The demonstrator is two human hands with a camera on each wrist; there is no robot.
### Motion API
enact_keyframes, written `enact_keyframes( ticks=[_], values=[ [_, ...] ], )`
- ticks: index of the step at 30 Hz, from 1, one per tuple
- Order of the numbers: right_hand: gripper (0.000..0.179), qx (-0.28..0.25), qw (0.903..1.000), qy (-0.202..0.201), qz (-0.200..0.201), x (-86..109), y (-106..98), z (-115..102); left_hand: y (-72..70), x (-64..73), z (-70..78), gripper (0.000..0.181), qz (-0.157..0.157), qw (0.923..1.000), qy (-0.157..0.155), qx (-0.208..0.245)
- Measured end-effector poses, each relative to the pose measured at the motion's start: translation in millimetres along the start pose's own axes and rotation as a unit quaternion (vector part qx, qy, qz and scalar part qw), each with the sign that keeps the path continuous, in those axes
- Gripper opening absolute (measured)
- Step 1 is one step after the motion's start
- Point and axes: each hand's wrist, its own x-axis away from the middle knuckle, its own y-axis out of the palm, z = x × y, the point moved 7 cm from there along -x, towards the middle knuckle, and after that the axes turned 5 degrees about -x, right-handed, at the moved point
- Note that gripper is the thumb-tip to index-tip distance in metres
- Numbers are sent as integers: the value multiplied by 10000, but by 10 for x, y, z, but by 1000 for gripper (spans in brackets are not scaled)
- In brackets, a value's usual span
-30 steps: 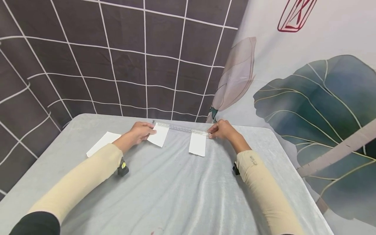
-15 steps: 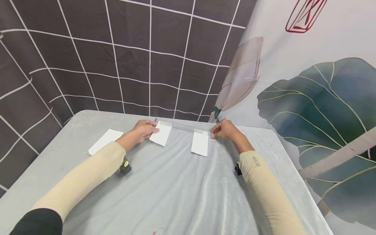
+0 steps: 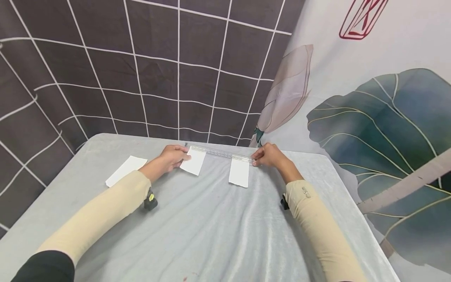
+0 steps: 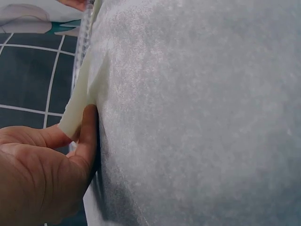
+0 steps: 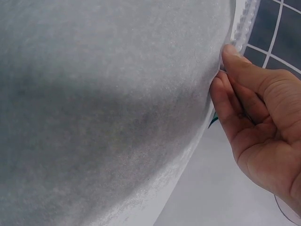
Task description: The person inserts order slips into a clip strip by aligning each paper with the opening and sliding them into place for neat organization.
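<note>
A long clear plastic strip [image 3: 219, 153] with a bumpy, ridged edge lies along the table's far side. Two white paper pieces hang from it toward the near side: the left paper piece [image 3: 193, 162] and the right paper piece [image 3: 239, 172]. My left hand [image 3: 172, 158] pinches the left piece at its edge, thumb on top; the left wrist view shows that paper [image 4: 77, 103] bent up between thumb and fingers. With thumb and fingertips, my right hand [image 3: 268, 155] pinches the strip's right end. In the right wrist view the ridged strip [image 5: 246, 21] runs beyond the thumb.
Another white paper [image 3: 126, 171] lies flat to the left, partly behind the left forearm. A grey cloth covers the table [image 3: 211, 227], with folds down its middle. Behind stands a dark gridded curtain [image 3: 155, 78]; a leaf-patterned sheet [image 3: 338, 70] hangs at the right.
The head view has shifted slightly. Both hands keep their hold on the paper and the clear plastic strip, with no plain movement relative to the table.
</note>
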Motion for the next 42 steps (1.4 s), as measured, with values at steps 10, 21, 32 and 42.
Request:
enact_keyframes(
  ticks=[10, 21, 32, 42],
  values=[
    [28, 18, 10000, 64, -73, -5, 5, 1, 120, -69, -11, 62, -241, 9996, 17, 149],
    [28, 81, 9999, 135, -36, 13, -19, -5, 273, -94, 51, 62, -545, 9981, 104, 267],
    [28, 88, 9999, 101, -61, 4, -18, -14, 421, -70, 75, 64, -877, 9956, 124, 294],
    [28, 57, 9999, 100, -55, -1, -13, -7, 509, -90, 77, 67, -1119, 9933, 83, 285]
  ],
)
